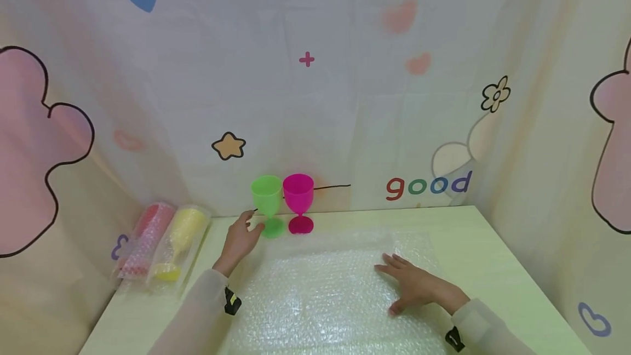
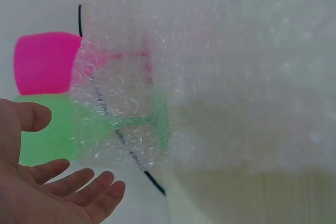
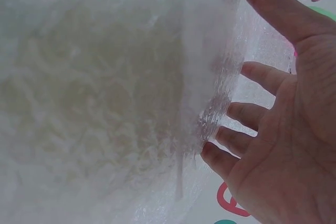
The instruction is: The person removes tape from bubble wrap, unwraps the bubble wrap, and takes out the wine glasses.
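A green plastic goblet (image 1: 267, 195) and a magenta goblet (image 1: 298, 196) stand upright side by side at the table's back edge. My left hand (image 1: 241, 239) is just left of the green goblet. In the left wrist view its thumb and fingers are apart, with the green bowl behind them; whether they touch it I cannot tell. A bubble wrap sheet (image 1: 315, 300) lies across the middle of the table, in front of the goblets. Over its right side is my right hand (image 1: 414, 285), fingers spread, fingertips at the wrap's surface in the right wrist view (image 3: 215, 114).
At the table's left edge lie a red item (image 1: 148, 240) and a yellow goblet (image 1: 179, 240), each inside bubble wrap. A printed curtain (image 1: 335, 108) rises right behind the table (image 1: 493, 289) and hangs along both sides.
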Available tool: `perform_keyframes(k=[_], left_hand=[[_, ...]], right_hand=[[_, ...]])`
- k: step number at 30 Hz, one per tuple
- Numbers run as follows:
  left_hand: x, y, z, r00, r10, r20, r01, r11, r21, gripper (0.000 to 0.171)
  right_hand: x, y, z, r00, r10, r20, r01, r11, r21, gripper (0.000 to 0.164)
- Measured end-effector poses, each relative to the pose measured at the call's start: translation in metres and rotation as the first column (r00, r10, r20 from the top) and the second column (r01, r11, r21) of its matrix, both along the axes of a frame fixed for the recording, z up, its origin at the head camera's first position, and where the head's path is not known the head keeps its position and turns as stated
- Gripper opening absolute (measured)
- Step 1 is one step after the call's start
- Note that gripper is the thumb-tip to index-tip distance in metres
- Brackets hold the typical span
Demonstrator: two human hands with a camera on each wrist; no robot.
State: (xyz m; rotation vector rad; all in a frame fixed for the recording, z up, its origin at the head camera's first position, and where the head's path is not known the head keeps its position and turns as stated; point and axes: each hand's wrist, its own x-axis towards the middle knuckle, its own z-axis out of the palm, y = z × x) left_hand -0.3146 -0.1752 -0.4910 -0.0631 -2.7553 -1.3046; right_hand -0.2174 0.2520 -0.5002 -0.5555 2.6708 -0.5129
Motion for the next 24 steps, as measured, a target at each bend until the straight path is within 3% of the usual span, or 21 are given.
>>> perform_keyframes(k=[6,12,18,24], left_hand=[[0.026,-0.005,0.012,0.991,-0.031,-0.128,0.016,0.993,-0.116,0.064],[0.05,-0.016,0.023,0.975,-0.067,-0.213,0.01,0.965,-0.261,0.066],[0.057,-0.044,0.026,0.959,-0.065,-0.275,-0.042,0.929,-0.367,0.074],[0.059,-0.084,0.026,0.967,-0.008,-0.256,-0.104,0.901,-0.421,0.079]], right_hand=[[-0.001,0.002,-0.001,1.0,-0.014,0.008,0.014,1.0,0.015,0.099],[-0.002,0.003,-0.002,1.0,-0.013,0.001,0.013,1.0,0.021,0.1],[-0.002,0.003,-0.004,1.0,-0.013,-0.002,0.013,1.0,0.01,0.1],[-0.002,0.003,-0.004,1.0,-0.017,0.001,0.017,1.0,0.01,0.1]])
